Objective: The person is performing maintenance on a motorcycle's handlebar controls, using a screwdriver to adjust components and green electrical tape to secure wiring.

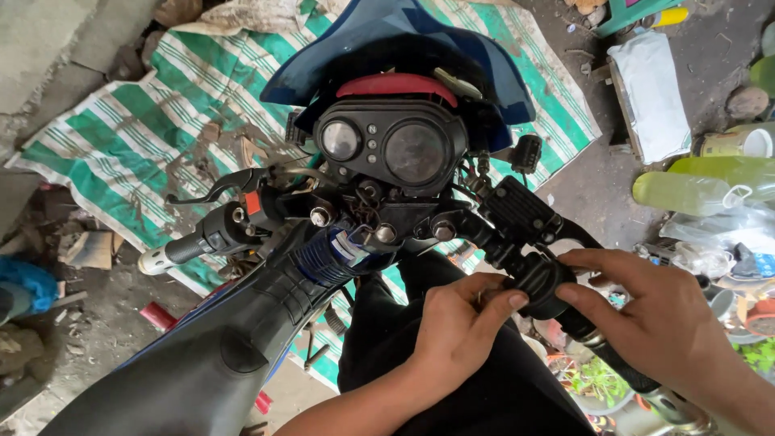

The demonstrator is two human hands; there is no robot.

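Presently, both hands are working at the right end of a motorcycle's handlebar. The black plastic switch housing point(539, 282) is sitting on the right handlebar, just below a black rectangular fluid reservoir point(518, 208) and above the black rubber throttle sleeve point(613, 359).

Left hand point(460, 327): the grip is closing on the housing from the near side, thumb lying along its top edge and fingers curling beneath it.

Right hand point(646, 311): the grip is pinching the same housing from the far side, thumb pressing its lower face and index finger stretching over the top.

Round black twin-dial instrument cluster point(391, 147): sitting at the centre of the bars, under a dark blue front fairing point(387, 32) with a red strip.

Left handlebar: carrying a black lever point(214, 187) and a black grip tube with a pale end point(173, 252), well apart from the hands.

Black padded seat point(202, 363): running toward the lower left.

Green-and-white striped woven tarpaulin point(161, 121): lying on the dirt ground beneath the machine.

Pale green plastic bottles point(694, 190) and a white rectangular board point(650, 93): lying on the ground at right.
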